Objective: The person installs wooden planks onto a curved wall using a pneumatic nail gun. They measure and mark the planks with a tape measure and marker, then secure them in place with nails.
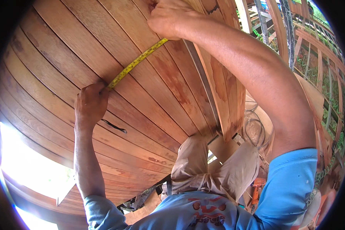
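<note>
At eight o'clock, a bright opening (30, 161) borders the wooden planking (149, 103), which sweeps in a curve up to one o'clock. A thin black cord-like piece (114, 125) shows against it near nine o'clock, and a broad run of planks gives room between there and the trousered legs (189, 161) at five o'clock. A dark seam (201, 73) at one o'clock edges the planking, with more boards (218, 82) just beyond; timber posts (279, 32) stand at two o'clock, past the right forearm. At nine o'clock, the left hand (91, 102) is against the planking, fingers curled in on the near end of the yellow tape measure (136, 64), which slants across several planks at eleven o'clock. At twelve o'clock, the right hand (165, 19) is bent mostly closed where the tape disappears beneath it; its fingertips are hidden, so I cannot tell whether it grips.
</note>
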A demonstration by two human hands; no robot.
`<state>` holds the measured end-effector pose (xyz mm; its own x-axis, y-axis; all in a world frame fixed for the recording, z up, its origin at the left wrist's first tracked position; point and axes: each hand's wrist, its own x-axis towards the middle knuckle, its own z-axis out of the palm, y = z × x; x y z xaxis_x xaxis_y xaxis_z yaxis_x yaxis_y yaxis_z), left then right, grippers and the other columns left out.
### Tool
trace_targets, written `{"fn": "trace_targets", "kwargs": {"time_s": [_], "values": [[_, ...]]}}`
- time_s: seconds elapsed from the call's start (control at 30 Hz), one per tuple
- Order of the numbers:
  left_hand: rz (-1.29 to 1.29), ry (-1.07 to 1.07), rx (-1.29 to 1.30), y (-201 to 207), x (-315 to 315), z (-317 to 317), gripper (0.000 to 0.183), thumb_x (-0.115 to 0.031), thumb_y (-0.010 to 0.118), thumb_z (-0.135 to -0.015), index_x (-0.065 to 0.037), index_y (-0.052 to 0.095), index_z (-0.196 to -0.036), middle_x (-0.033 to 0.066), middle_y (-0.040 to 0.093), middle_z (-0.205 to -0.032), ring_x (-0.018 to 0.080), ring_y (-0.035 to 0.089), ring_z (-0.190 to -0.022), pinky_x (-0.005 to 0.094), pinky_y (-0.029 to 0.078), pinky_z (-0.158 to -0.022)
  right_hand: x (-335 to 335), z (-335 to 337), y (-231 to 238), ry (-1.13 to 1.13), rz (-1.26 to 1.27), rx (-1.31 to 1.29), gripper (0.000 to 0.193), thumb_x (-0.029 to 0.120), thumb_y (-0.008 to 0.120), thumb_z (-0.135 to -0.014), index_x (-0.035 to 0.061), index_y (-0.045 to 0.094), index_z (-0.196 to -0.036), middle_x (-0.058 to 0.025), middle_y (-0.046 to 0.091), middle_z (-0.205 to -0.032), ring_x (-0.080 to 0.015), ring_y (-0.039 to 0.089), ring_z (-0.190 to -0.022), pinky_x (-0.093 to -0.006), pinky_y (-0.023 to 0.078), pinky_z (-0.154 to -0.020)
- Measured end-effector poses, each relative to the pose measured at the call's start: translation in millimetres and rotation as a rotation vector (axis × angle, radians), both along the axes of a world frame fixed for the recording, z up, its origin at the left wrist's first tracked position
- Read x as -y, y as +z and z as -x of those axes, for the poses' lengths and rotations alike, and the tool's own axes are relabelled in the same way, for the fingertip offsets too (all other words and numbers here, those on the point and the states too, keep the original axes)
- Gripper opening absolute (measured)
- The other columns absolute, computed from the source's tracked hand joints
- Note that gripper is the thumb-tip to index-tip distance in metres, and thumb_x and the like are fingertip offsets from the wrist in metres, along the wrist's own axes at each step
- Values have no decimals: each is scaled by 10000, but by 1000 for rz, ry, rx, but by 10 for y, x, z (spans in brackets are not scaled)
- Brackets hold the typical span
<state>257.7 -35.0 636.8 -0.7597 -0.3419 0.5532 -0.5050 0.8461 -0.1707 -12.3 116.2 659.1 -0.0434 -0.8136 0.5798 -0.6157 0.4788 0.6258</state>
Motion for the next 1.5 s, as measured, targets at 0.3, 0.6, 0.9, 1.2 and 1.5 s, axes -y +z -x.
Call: {"fn": "trace_targets", "kwargs": {"time_s": [0.3, 0.6, 0.9, 1.2, 1.5], "values": [[5, 14, 15, 14, -31, -2, 210, -224, 575, -927, -45, 682, -901, 256, 688, -884, 493, 646, -877, 565, 512, -766, -53, -29, -27, 24, 62, -63, 195, 129, 635, -891, 137, 818, -956, -68, 784, -999, -214, 747, -925, -403, 562, -702], [22, 32, 35, 15, -48, -4, 205, -220, 580, -929, -52, 698, -941, 245, 694, -886, 482, 654, -894, 556, 517, -778, -154, -83, -17, 19, 22, -52, 174, 141, 651, -867, 141, 820, -909, -61, 787, -959, -214, 749, -917, -399, 566, -721], [43, 13, -5, -24, -64, -15, 260, -256, 590, -952, -35, 707, -1026, 265, 684, -902, 478, 659, -901, 515, 511, -765, -129, -48, -11, 75, 96, -63, 198, 132, 635, -867, 106, 813, -949, -85, 786, -1001, -210, 747, -964, -370, 572, -797], [-32, 62, 43, -31, -16, 16, 264, -282, 594, -954, -54, 705, -1029, 239, 701, -970, 481, 648, -970, 536, 517, -829, -295, -165, -116, -7, -78, 22, 182, 89, 653, -829, 64, 802, -930, -124, 780, -994, -236, 753, -951, -386, 580, -787], [10, 60, -4, -26, 22, -34, 227, -253, 568, -932, -75, 703, -972, 221, 701, -912, 452, 665, -911, 545, 515, -799, -286, -241, 70, -15, 4, 42, 178, 70, 614, -822, 39, 787, -842, -162, 769, -915, -279, 757, -890, -401, 581, -778]]}}
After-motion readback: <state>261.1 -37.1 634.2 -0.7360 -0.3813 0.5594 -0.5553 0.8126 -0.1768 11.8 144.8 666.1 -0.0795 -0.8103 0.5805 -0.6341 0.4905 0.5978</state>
